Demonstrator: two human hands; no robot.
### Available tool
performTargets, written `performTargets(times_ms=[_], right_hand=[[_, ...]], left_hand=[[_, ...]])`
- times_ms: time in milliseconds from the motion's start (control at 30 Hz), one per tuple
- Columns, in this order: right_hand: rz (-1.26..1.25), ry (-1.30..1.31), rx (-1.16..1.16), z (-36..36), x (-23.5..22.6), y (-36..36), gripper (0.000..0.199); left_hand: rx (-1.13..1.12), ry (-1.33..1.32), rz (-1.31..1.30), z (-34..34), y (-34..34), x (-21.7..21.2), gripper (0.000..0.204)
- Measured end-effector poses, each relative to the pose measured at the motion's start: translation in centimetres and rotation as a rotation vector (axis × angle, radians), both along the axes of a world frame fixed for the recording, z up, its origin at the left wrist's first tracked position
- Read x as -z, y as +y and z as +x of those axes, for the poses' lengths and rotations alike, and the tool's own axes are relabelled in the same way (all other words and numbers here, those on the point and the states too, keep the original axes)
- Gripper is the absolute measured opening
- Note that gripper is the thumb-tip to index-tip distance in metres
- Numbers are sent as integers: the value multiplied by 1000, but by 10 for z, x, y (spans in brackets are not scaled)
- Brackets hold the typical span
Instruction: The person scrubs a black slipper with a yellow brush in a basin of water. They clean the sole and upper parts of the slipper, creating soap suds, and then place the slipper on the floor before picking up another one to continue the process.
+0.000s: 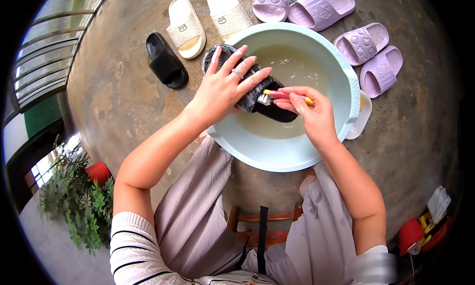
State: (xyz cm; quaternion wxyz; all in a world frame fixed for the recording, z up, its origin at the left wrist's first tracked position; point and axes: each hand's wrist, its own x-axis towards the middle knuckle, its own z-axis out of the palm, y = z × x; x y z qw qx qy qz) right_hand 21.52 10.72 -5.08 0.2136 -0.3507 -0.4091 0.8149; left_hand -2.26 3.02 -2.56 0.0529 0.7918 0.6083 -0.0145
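A black slipper (278, 113), with wet foam on its patterned strap, is held tilted over the left part of a pale blue basin (348, 97). My left hand (222, 89) grips it from above, fingers spread across the strap and the thumb hidden. A ring shows on one finger. Pinched in my right hand (311, 111) is a toothbrush (283, 94) with a pink and yellow handle. Its white bristles touch the slipper at the strap's edge. Cloudy water (302, 72) lies in the basin below.
Around the basin's far side stand a black slipper (167, 62), white slippers (185, 27) and several lilac slippers (321, 9). Another white slipper (361, 119) sits partly behind the basin's right rim. A leafy plant (81, 206) is at left, a red container (410, 235) at lower right.
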Motion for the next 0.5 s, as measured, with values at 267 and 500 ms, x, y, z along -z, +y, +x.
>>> performTargets(times_ms=[267, 500], right_hand=[[30, 102, -69, -24, -26, 13, 23], [1026, -104, -174, -48, -23, 28, 33]], left_hand=[[-128, -284, 231, -28, 1, -17, 108], [-257, -405, 198, -60, -7, 5, 93]])
